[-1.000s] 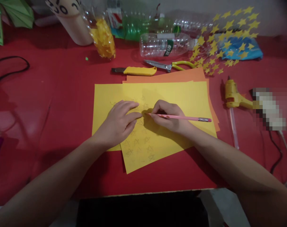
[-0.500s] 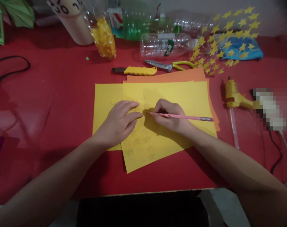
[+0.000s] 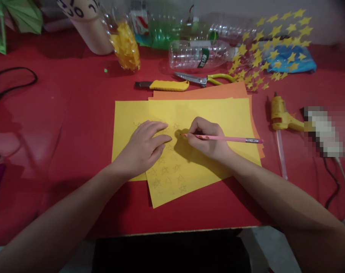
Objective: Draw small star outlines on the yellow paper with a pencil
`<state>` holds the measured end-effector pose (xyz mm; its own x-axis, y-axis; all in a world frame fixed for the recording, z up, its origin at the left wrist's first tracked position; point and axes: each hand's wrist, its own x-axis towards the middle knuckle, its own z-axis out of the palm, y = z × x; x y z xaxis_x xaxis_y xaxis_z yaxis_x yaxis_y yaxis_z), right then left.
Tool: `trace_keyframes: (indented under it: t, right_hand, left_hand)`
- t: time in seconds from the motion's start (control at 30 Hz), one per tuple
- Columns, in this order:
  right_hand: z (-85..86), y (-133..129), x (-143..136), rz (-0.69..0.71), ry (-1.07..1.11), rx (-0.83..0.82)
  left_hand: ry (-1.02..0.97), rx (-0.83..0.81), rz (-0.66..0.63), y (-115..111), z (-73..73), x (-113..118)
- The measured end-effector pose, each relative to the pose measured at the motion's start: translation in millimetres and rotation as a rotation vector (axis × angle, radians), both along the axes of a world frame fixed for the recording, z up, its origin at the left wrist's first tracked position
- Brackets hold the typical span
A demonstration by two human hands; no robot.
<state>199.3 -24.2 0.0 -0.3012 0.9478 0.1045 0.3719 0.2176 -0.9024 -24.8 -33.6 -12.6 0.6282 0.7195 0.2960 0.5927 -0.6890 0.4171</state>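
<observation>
My right hand [image 3: 208, 138] pinches a pink pencil [image 3: 232, 139], its tip pointing left, at or just above a yellow sheet of paper [image 3: 200, 170]. Small stars in pencil line cover the left part of this sheet, in rough columns. My left hand [image 3: 145, 148] lies flat on the paper with fingers spread, covering some of the drawn stars. Beneath the top sheet, another yellow sheet [image 3: 122, 117] sticks out on the left. Orange paper [image 3: 229, 90] shows behind and to the right of the yellow sheets.
Behind the paper lie a yellow utility knife [image 3: 169, 85] and yellow-handled scissors [image 3: 195, 79]. Clear plastic bottles [image 3: 186, 57] and cut yellow stars [image 3: 257, 57] stand further back. A hot glue gun [image 3: 278, 112] is on the right of the red table [image 3: 84, 125].
The pencil and my right hand have shifted slightly to the right, the tip moving away from my left fingertips. My left hand stays in place.
</observation>
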Motion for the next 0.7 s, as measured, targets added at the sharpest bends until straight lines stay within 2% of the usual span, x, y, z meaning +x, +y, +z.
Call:
trace_keyframes:
  t: [0.5, 0.7]
  right_hand:
    - [-0.9, -0.2, 0.9, -0.013, -0.016, 0.007]
    - [1.8, -1.5, 1.4, 0.028, -0.036, 0.007]
  left_hand:
    - [-0.001, 0.013, -0.003, 0.0, 0.3, 0.2]
    - [0.008, -0.005, 0.003, 0.1, 0.3, 0.0]
